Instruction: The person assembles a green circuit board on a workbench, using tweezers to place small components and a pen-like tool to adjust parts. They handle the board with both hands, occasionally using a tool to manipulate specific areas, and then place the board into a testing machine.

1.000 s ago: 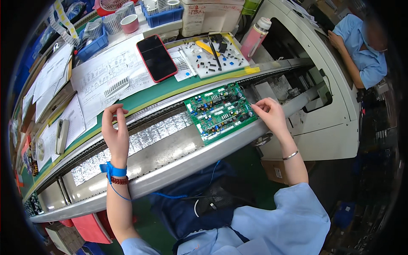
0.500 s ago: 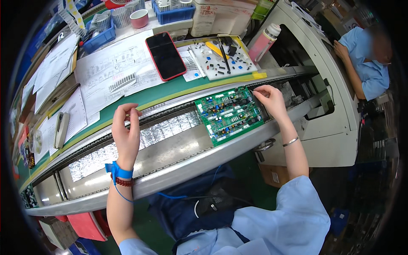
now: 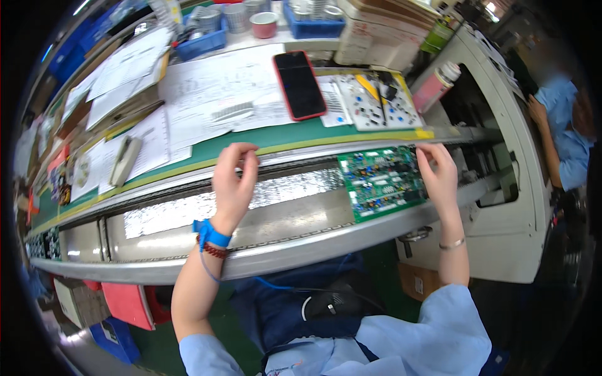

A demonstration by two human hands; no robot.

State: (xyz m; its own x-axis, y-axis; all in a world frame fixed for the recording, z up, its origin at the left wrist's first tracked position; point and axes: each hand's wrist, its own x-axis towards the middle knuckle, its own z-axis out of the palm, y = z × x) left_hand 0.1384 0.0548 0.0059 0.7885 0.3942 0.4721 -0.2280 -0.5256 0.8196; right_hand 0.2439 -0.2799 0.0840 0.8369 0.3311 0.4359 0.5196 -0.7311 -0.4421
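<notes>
A green circuit board (image 3: 382,183) crowded with small parts sits across the metal conveyor rails, to the right of centre. At its far right corner is my right hand (image 3: 440,177), thumb and forefinger closed together; whatever is between them is too small to make out. My left hand (image 3: 233,188) hovers over the conveyor's far rail, left of the board and apart from it. Its fingers are curled, with the thumb close to the fingertips, and anything inside is hidden. A blue wrist strap (image 3: 213,234) with a cord circles my left wrist.
Beyond the rail lie a white parts tray (image 3: 380,116) of loose components, a red-edged phone (image 3: 300,86), paper drawings (image 3: 207,94) and a stapler (image 3: 126,161). A pink bottle (image 3: 437,88) stands by a pale machine (image 3: 501,235). Another person (image 3: 561,122) is at far right.
The whole view has shifted, so the bench and board appear further right. My right hand stays at the board's far right corner. My left hand keeps nearly the same pose above the rail.
</notes>
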